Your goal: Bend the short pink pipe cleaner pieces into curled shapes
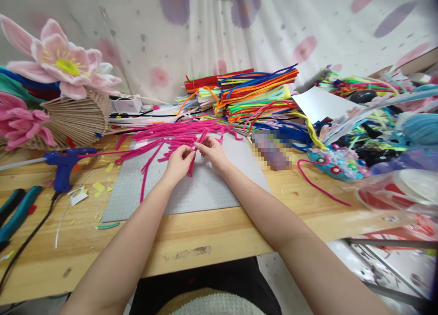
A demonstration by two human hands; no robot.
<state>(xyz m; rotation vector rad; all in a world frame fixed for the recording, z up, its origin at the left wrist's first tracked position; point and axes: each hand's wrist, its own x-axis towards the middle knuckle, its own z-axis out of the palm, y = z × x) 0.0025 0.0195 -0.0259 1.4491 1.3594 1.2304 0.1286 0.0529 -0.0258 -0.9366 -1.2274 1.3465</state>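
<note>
My left hand and my right hand meet over the grey cutting mat. Both are closed in a pinch on a magenta pipe cleaner, whose upper end sticks up between the fingers and whose lower part hangs below. How many strands are in the pinch is hard to tell. Just beyond the hands lies a heap of magenta pipe cleaners, long ones at the back and shorter cut ones in front. A few stray strands reach left, one bent down across the mat.
Left of the mat lie a blue glue gun, teal-handled pliers and yellow scraps. A pink fuzzy flower stands behind. Bundles of coloured pipe cleaners line the back. A plastic tub and flower-covered blue piece sit right.
</note>
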